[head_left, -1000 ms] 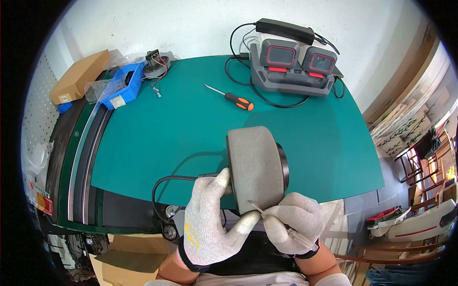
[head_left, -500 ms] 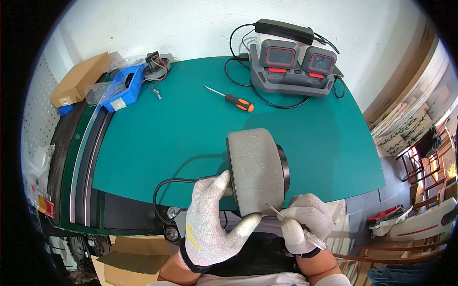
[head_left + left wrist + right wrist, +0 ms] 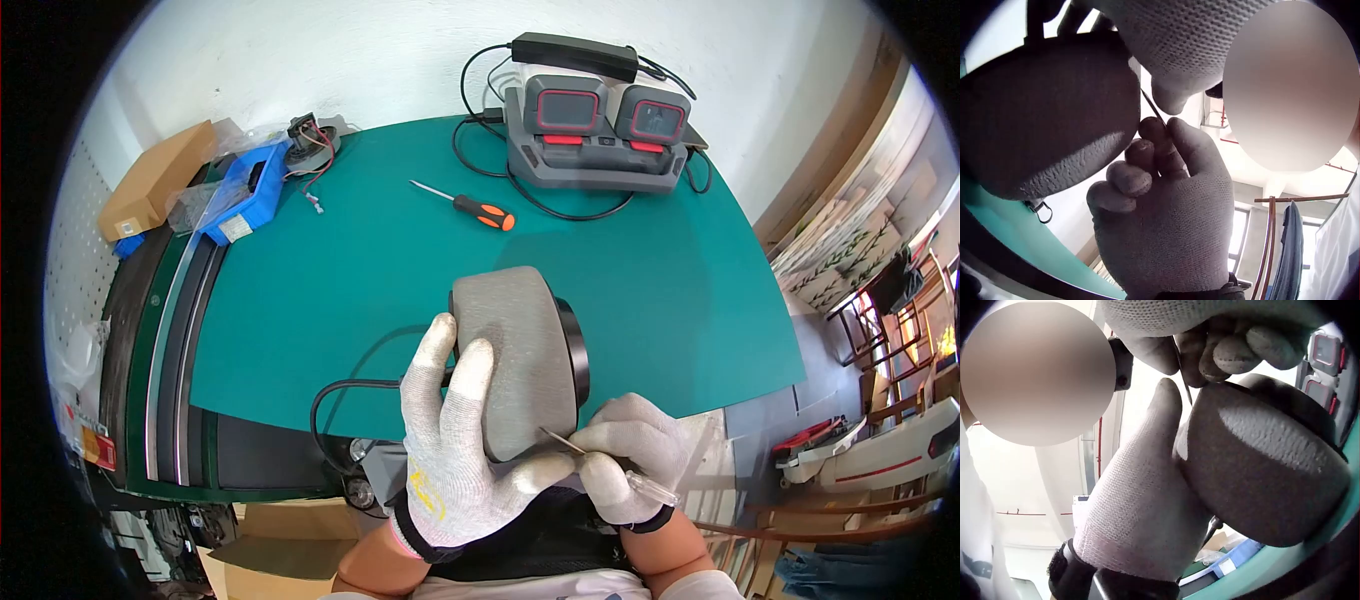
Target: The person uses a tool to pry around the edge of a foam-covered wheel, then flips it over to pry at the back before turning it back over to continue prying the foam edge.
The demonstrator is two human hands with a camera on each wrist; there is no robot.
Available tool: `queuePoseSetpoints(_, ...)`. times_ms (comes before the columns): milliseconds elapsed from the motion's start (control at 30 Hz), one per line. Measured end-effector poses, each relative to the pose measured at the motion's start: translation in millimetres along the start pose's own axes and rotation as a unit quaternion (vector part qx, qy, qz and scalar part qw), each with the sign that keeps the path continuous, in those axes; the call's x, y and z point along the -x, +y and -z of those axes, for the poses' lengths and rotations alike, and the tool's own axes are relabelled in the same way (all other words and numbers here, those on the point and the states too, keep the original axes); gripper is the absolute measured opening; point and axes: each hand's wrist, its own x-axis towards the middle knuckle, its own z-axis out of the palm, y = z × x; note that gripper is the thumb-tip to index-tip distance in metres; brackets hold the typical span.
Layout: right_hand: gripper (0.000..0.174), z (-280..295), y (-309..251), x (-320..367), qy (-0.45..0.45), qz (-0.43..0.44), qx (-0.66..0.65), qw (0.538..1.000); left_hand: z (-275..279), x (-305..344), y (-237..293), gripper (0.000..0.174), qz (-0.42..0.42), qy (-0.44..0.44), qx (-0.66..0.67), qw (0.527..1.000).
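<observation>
A grey, soft-looking rounded block [image 3: 525, 350] with a black round part [image 3: 574, 352] on its right side is held up over the front table edge. My gloved left hand [image 3: 450, 460] supports it from the left, two fingers laid across its grey face and the thumb at its lower end. My gloved right hand [image 3: 640, 445] pinches a thin screwdriver with a clear handle [image 3: 652, 488]. Its slim metal shaft [image 3: 560, 439] points at the block's lower end, and the tip overlaps that end in the head view. In the left wrist view the shaft [image 3: 1152, 106] shows between thumb and forefinger.
A black cable [image 3: 335, 392] loops left of the block. An orange-black screwdriver [image 3: 485, 213] lies mid-table. Behind stands a charger with two batteries [image 3: 597, 165]. A blue bin [image 3: 250, 205], a wired motor-like part [image 3: 308, 150] and a cardboard box [image 3: 160, 180] sit at the back left.
My left fingers have shifted from the block's left edge onto its grey face. The right hand drew back rightward with the thin screwdriver, then came in toward the block's lower end again.
</observation>
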Motion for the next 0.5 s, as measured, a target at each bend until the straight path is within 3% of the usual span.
queuePoseSetpoints(500, 0.017, 0, 5, 0, -0.012, 0.013, -0.029, 0.999, -12, 2, -3, 0.107, 0.005, 0.04, -0.015, 0.999)
